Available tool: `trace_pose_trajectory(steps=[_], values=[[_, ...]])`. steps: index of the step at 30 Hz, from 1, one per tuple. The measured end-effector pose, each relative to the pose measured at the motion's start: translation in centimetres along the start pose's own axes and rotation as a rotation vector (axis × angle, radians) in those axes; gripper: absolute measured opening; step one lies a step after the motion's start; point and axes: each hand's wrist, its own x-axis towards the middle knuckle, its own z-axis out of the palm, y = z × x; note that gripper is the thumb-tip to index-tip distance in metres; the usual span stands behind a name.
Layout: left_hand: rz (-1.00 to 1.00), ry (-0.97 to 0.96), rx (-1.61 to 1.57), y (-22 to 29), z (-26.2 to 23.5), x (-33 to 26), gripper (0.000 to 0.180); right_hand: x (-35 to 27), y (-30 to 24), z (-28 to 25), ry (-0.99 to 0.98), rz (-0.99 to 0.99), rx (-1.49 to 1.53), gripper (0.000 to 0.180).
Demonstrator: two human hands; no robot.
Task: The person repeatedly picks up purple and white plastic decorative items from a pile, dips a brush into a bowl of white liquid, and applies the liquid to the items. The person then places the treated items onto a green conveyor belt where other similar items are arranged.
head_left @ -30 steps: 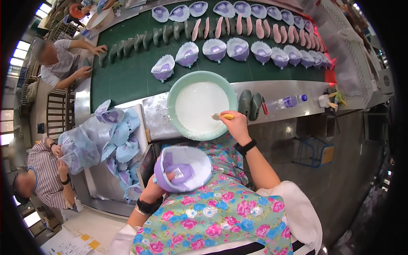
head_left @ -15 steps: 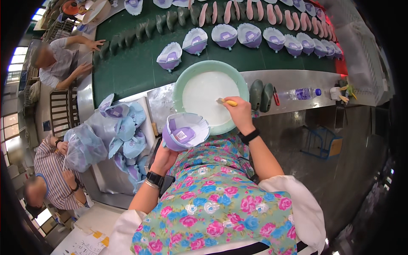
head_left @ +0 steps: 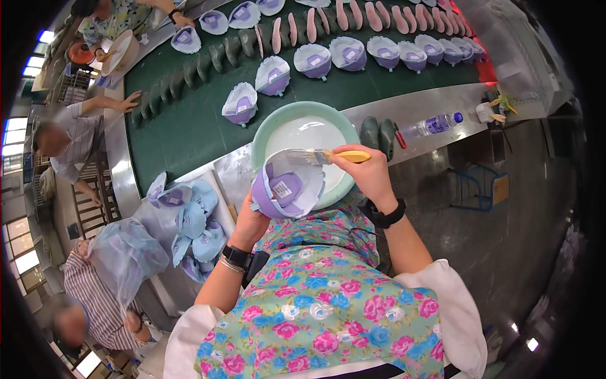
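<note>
My left hand (head_left: 250,222) grips a purple and light-blue shoe upper (head_left: 271,201), its pale inside and white label facing up. In my right hand (head_left: 371,179) is a paintbrush (head_left: 351,156) with a yellow handle. Its bristles lie at the upper's far edge, seemingly touching it. Behind the upper stands a pale green basin (head_left: 265,129) of white liquid, partly covered by the upper and my right hand.
The green belt (head_left: 177,148) carries more shoe uppers (head_left: 240,104), dark shoe lasts (head_left: 188,74) and pink insoles (head_left: 310,25). At right lie two lasts (head_left: 377,134), a red-handled tool (head_left: 400,136) and a bottle (head_left: 440,124). Uppers (head_left: 192,221) are piled at left; co-workers stand beyond.
My right hand has lifted the brush out of the liquid to the upper's edge. My left hand has moved the upper slightly right. Items on the belt have shifted left.
</note>
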Motion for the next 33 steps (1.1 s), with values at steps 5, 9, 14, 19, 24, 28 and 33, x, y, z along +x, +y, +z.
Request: trace_pose_trajectory(steps=[5,9,14,19,24,28,33], values=[[0.163,0.024,0.025,1.2,0.2,0.7,0.048,-2.5,-0.2,2.2,0.039,0.106,-0.084,0.022],[0.295,0.070,0.150,2.0,0.3,0.5,0.054,-4.1,-2.4,2.9,-0.028,0.252,0.093,0.025],[0.318,0.045,0.147,2.9,0.8,-0.2,0.058,-5.2,-5.6,2.8,-0.056,0.118,0.072,0.023],[0.367,0.048,0.192,2.4,0.5,-0.9,0.059,-3.2,-3.4,2.4,0.005,0.054,-0.093,0.021],[0.376,0.095,0.152,2.4,-0.2,-2.0,0.060,-3.9,-5.6,2.4,-0.049,0.038,0.043,0.019],[0.404,0.121,0.133,2.9,0.0,-2.8,0.056,-5.1,-6.2,3.7,-0.228,0.037,0.079,0.018],[0.281,0.296,-0.020,2.8,-0.7,-2.9,0.029,-2.7,-3.3,3.6,-0.078,0.026,0.015,0.016]])
